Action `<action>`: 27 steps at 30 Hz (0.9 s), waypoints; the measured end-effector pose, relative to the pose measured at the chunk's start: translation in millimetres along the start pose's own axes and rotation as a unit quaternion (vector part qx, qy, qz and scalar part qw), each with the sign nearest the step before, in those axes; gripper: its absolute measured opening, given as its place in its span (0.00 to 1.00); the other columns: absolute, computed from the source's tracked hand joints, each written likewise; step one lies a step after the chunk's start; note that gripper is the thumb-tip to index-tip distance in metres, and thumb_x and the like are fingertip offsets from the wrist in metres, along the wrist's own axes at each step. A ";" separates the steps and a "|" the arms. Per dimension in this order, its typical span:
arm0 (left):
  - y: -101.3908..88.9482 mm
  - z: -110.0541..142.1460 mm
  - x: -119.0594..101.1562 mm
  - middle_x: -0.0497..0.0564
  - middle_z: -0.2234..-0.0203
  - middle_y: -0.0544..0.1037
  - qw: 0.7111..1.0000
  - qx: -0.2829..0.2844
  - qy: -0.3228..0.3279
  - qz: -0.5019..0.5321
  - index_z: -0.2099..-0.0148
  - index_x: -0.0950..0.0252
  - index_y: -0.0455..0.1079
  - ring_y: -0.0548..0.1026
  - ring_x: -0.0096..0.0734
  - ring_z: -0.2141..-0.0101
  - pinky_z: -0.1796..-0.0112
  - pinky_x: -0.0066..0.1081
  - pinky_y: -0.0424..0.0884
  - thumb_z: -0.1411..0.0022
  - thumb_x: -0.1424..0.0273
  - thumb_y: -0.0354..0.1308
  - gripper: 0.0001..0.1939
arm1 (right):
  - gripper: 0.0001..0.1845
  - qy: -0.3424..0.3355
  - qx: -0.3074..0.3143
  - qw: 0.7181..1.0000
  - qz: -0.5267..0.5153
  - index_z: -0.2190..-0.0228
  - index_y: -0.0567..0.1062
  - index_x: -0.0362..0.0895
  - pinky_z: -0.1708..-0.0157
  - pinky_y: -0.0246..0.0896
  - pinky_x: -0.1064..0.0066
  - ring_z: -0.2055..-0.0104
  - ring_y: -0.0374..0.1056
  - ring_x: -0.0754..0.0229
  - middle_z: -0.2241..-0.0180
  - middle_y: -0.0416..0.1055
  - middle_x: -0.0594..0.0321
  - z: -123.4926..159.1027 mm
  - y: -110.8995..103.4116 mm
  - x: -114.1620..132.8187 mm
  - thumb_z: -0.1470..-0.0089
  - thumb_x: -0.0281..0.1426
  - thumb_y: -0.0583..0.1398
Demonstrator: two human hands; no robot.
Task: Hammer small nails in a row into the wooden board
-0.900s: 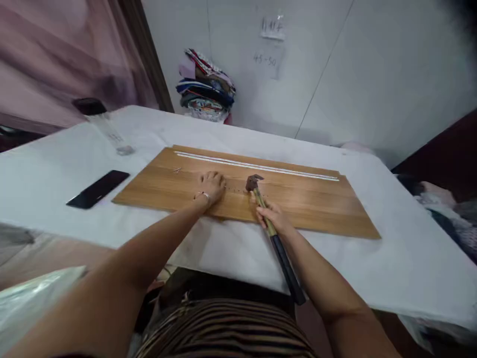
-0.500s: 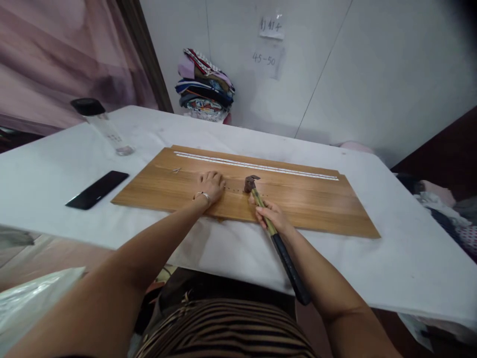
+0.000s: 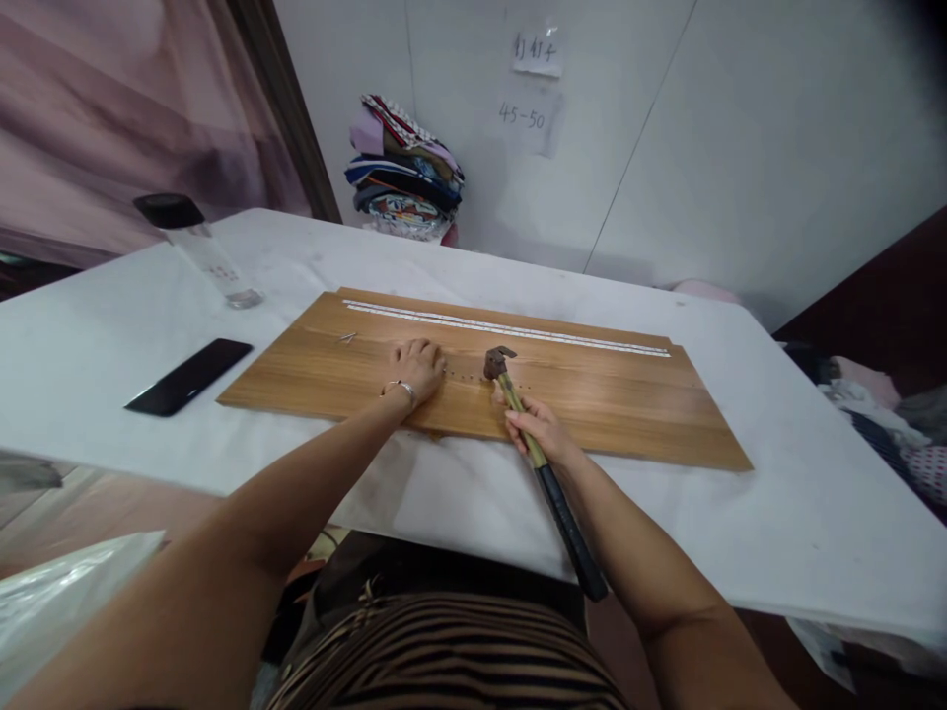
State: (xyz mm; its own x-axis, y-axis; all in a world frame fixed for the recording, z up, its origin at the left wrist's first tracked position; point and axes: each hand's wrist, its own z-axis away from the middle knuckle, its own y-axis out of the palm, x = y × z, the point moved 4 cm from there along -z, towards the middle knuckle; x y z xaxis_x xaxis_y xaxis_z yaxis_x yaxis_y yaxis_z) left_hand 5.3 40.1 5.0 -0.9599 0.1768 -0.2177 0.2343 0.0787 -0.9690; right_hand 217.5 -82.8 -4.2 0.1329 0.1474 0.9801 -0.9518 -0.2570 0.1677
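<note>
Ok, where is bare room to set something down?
Bare: white tabletop between board and cloths at right; board's right end, this side of the white strips. Crowded: mid-board, with left hand, right hand, hammer and dark dots.

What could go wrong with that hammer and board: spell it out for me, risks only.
The hammer has its head near the left hand on the board, so a stray swing might hit that hand. The right hand holds the hammer above the black grip, which might weaken control. Thin metal pins appear loose on the board and could roll if it is jolted.
</note>
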 end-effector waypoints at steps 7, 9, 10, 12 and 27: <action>-2.0 1.3 -1.8 0.58 0.37 0.70 1.000 0.003 -0.002 0.002 0.42 0.61 0.71 0.63 0.45 0.36 0.38 0.48 0.57 0.30 0.62 0.43 0.22 | 0.24 0.003 -0.003 1.000 -0.007 0.58 0.70 0.43 0.84 0.44 0.74 0.86 0.56 0.68 0.82 0.65 0.74 0.0 -1.1 0.3 0.53 0.44 0.65; -1.1 0.8 -1.3 0.58 0.37 0.70 1.000 0.000 -0.001 0.002 0.43 0.61 0.71 0.63 0.46 0.36 0.38 0.48 0.57 0.30 0.62 0.43 0.22 | 0.24 0.003 -0.006 1.000 -0.006 0.58 0.70 0.43 0.84 0.45 0.74 0.86 0.56 0.67 0.82 0.64 0.74 -0.3 -1.7 -0.1 0.52 0.44 0.65; -0.4 0.5 -1.0 0.58 0.37 0.70 1.000 -0.002 -0.001 0.003 0.43 0.61 0.71 0.63 0.46 0.36 0.38 0.49 0.57 0.30 0.62 0.43 0.22 | 0.24 0.006 -0.006 1.000 -0.005 0.58 0.70 0.43 0.84 0.44 0.74 0.86 0.56 0.67 0.82 0.64 0.74 -0.5 -1.9 -0.6 0.52 0.44 0.65; 0.9 -0.1 -0.2 0.58 0.37 0.70 1.000 -0.004 0.001 0.005 0.42 0.61 0.71 0.63 0.46 0.36 0.38 0.49 0.57 0.30 0.62 0.43 0.22 | 0.24 0.012 -0.005 1.000 -0.006 0.58 0.70 0.43 0.85 0.44 0.73 0.86 0.56 0.68 0.82 0.64 0.74 -0.9 -2.3 -1.5 0.52 0.44 0.65; -0.1 0.4 -0.7 0.57 0.38 0.70 1.000 -0.005 0.004 0.006 0.42 0.59 0.71 0.63 0.46 0.37 0.39 0.49 0.58 0.30 0.62 0.43 0.22 | 0.23 0.003 -0.017 1.000 -0.018 0.59 0.70 0.43 0.84 0.46 0.74 0.86 0.56 0.68 0.82 0.65 0.75 -1.2 -2.6 0.1 0.53 0.43 0.66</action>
State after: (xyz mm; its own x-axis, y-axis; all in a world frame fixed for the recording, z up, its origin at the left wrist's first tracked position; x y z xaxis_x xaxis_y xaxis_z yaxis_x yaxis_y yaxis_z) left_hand 5.8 39.6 5.2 -0.9559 0.1858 -0.2275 0.2465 0.0859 -0.9653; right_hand 219.6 -80.9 -4.7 0.1649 0.1608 0.9731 -0.9553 -0.2196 0.1982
